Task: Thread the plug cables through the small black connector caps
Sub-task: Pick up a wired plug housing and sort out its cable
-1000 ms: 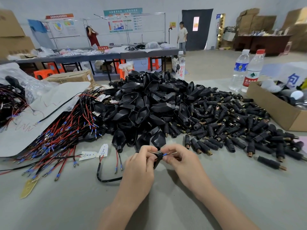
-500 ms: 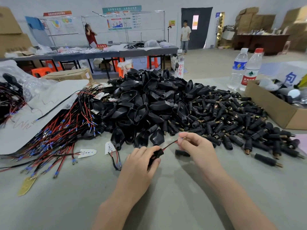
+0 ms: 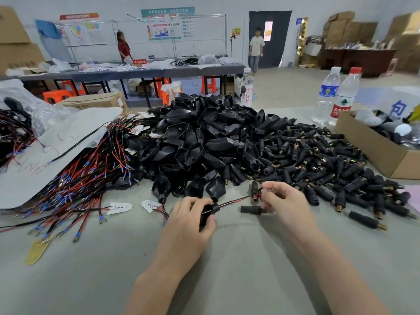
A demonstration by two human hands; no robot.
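My left hand point(image 3: 188, 220) grips a small black connector cap point(image 3: 208, 212) just above the grey table. A red and black plug cable point(image 3: 236, 201) comes out of the cap's narrow end and runs up to the right. My right hand point(image 3: 283, 201) pinches the cable's free end, about a hand's width from the cap. A heap of black caps point(image 3: 204, 142) lies right behind both hands. Loose red and black cables with blue sleeves point(image 3: 75, 180) lie spread at the left.
A pile of black barrel plugs with brass tips point(image 3: 318, 164) fills the right side, and one plug point(image 3: 251, 209) lies under my right hand. A cardboard box point(image 3: 372, 148) and two water bottles point(image 3: 336, 96) stand at the far right. Two people stand far behind.
My hands have drawn apart. The right hand pulled the cable's end up and to the right, so more wire now shows beyond the cap in my left hand.
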